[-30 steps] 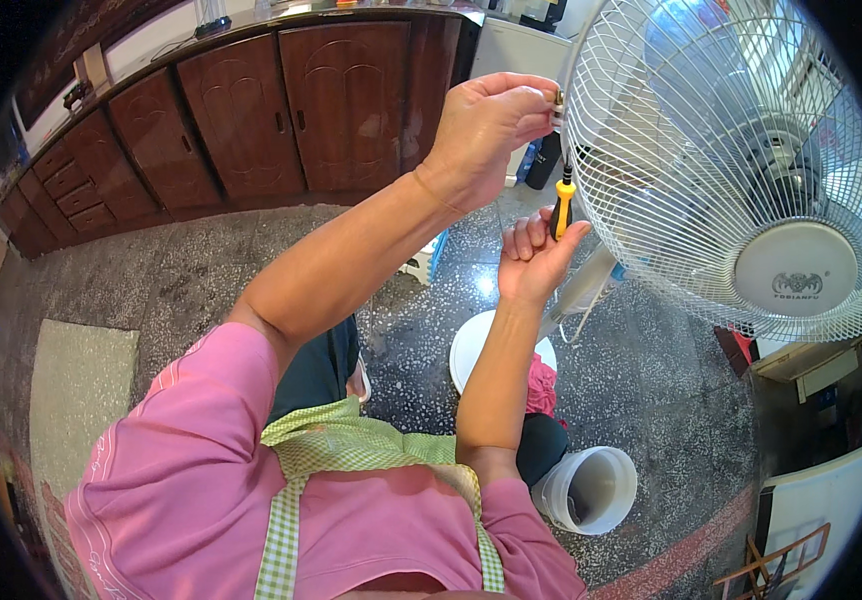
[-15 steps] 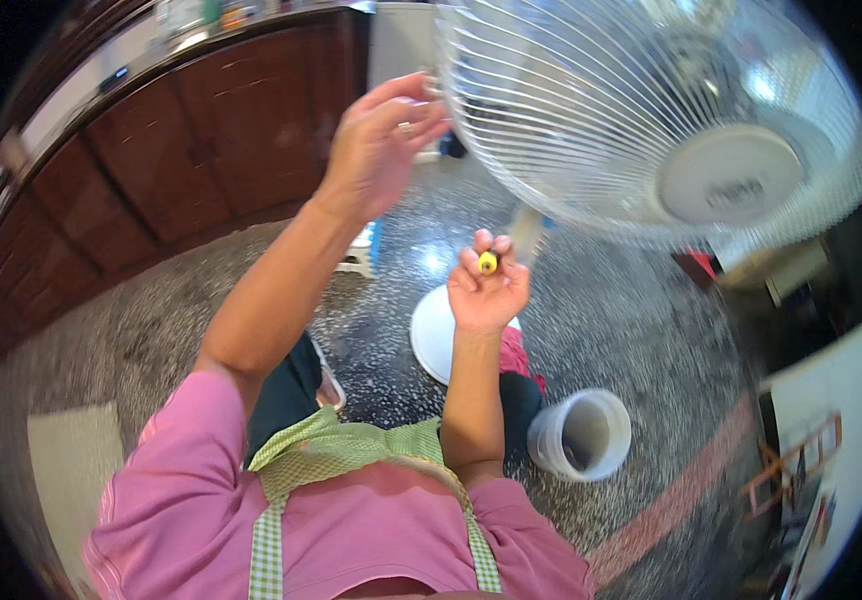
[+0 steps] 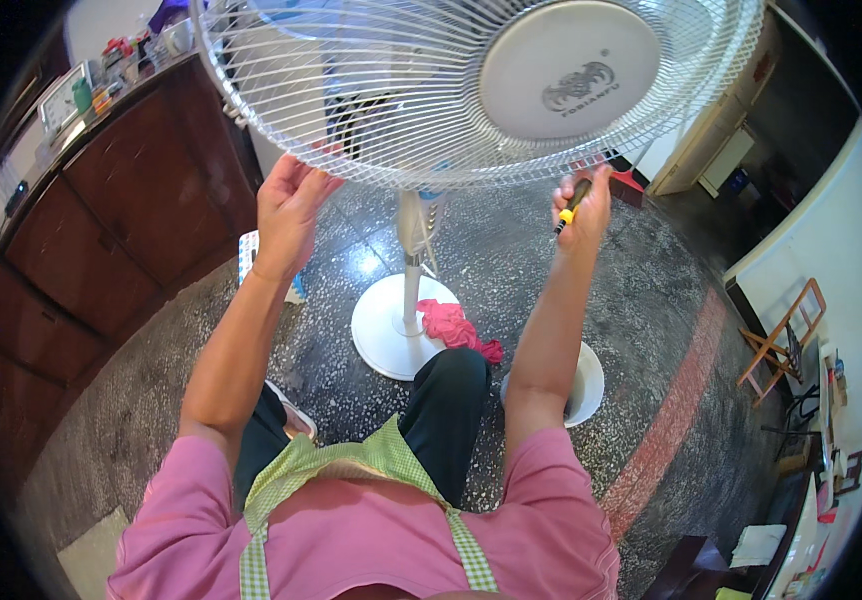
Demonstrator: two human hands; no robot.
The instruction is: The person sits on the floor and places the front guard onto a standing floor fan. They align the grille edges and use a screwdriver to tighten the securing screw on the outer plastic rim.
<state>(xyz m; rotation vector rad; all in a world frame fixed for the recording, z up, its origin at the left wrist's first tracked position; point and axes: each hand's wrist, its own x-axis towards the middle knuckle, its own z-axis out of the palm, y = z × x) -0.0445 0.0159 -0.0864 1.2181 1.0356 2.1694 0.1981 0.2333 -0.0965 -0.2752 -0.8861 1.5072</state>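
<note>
A standing fan's white wire grille (image 3: 371,150) with a round centre cap spans the top of the view. My left hand (image 3: 289,210) is at its lower left rim, the fingers closed at the edge and partly hidden behind the wires. Below the grille's lower right edge, my right hand (image 3: 585,212) is wrapped round a screwdriver (image 3: 575,203) with a dark and yellow handle. The fan's pole (image 3: 412,285) rises from a round white base (image 3: 383,330) on the floor. A pink cloth (image 3: 456,328) lies partly on that base.
A whitish bucket (image 3: 588,385) stands behind my right forearm. Dark wooden cabinets (image 3: 121,200) curve along the left, with small items on top. At the right are a folding wooden chair (image 3: 783,340) and a red dustpan-like object (image 3: 623,183). My knees are close to the fan base.
My view has turned right, so the fan sits further left in it. My right hand with the screwdriver has moved right and up to the grille's edge. My left hand has moved along the rim.
</note>
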